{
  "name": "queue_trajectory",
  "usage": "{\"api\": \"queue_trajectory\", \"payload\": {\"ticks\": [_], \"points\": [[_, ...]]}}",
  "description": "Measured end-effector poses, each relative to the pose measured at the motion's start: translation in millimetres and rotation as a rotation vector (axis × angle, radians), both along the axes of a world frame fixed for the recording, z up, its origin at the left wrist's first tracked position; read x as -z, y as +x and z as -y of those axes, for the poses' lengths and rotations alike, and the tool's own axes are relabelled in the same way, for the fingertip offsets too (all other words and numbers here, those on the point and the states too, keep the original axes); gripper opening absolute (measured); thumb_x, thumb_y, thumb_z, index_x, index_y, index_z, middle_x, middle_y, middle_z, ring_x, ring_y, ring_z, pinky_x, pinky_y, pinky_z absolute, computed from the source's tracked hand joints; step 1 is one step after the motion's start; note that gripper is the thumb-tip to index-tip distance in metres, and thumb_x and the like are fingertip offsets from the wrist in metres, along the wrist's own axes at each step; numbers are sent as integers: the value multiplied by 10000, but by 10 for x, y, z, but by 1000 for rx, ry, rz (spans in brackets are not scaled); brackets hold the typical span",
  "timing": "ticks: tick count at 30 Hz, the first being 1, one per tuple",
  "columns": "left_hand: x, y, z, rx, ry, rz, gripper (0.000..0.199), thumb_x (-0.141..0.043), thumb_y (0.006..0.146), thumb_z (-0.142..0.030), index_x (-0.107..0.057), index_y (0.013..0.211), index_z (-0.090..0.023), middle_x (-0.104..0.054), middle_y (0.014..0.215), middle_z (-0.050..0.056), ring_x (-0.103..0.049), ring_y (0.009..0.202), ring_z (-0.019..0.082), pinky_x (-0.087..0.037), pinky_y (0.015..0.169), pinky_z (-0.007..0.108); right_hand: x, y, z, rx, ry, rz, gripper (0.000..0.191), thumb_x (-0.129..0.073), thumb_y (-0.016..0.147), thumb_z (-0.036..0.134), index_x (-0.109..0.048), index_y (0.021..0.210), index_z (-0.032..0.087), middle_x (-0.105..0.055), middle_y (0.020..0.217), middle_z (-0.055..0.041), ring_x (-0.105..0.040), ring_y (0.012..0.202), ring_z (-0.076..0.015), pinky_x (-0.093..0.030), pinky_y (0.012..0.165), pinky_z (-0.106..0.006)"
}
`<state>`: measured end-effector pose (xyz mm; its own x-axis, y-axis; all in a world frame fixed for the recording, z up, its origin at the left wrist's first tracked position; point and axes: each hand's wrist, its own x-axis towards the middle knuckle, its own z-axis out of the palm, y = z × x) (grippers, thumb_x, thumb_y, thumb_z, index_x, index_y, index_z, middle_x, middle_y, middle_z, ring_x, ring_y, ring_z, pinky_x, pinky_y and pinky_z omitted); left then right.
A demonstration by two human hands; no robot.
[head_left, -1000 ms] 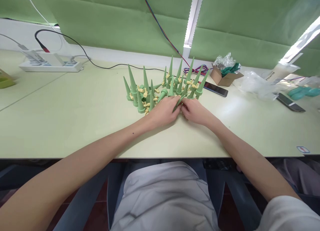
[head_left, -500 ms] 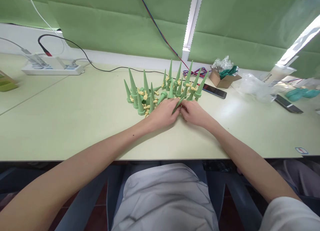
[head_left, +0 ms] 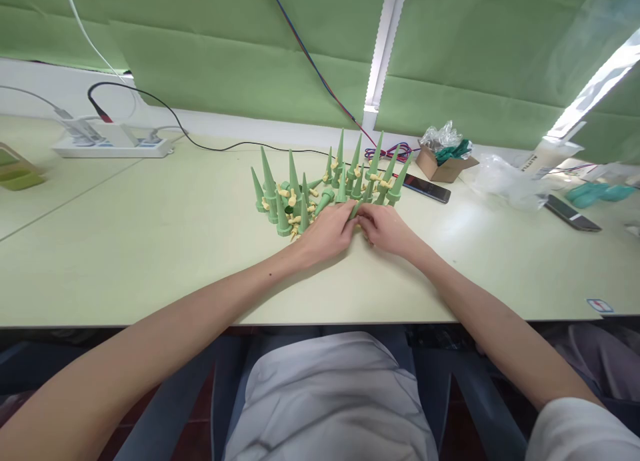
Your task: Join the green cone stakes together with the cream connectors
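My left hand [head_left: 330, 230] is closed around a green plant watering spike [head_left: 355, 210], a hollow-looking plastic cone whose tip points up and to the right. Close against it, my right hand [head_left: 384, 228] has its fingers pinched together at the lower part of the spike; what lies between them is hidden. Behind both hands several more green watering spikes [head_left: 269, 172] stand on their wide ends, tips up, and a few lie on their sides. Small yellow valves [head_left: 292, 198] are scattered among them, some seemingly fitted to the spikes.
On the pale table [head_left: 165, 261] a phone [head_left: 426, 187] and an open cardboard box [head_left: 445, 166] lie behind to the right. Further right are clear plastic bags [head_left: 507, 181] and a second phone [head_left: 571, 212]. A power strip [head_left: 113, 148] with a black cable sits at the back left.
The view has shifted slightly. The spike in my left hand has tilted or sunk lower between the hands, so less of it shows. Both hands stay close together.
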<state>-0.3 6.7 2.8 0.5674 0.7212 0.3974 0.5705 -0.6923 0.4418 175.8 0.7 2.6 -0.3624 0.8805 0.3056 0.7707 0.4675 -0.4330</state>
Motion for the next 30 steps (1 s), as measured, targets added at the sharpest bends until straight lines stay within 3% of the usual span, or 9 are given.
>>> {"api": "queue_trajectory", "payload": {"ticks": [11, 18, 30], "points": [[8, 16, -10, -86, -30, 77, 143, -422, 995, -224, -504, 881, -197, -636, 810, 53, -604, 756, 206, -429, 702, 328, 27, 28, -47, 119, 87, -89, 217, -501, 956, 286, -608, 792, 192, -650, 703, -28, -529, 627, -169, -356, 650, -286], [9, 19, -18, -134, -76, 152, 157, -455, 986, -264, -504, 850, -203, -633, 779, 39, -600, 730, 193, -443, 687, 322, -22, -30, 9, 82, 22, -318, 189, -491, 952, 320, -559, 815, 209, -648, 693, -24, -576, 650, -174, -430, 667, -298], [-11, 25, -10, -131, -149, 232, 185, -491, 966, -291, -510, 805, -202, -618, 720, 28, -578, 697, 183, -438, 645, 315, 11, -34, 14, 90, 43, -396, 177, -477, 955, 328, -547, 833, 220, -652, 740, -24, -592, 650, -172, -464, 659, -309]]}}
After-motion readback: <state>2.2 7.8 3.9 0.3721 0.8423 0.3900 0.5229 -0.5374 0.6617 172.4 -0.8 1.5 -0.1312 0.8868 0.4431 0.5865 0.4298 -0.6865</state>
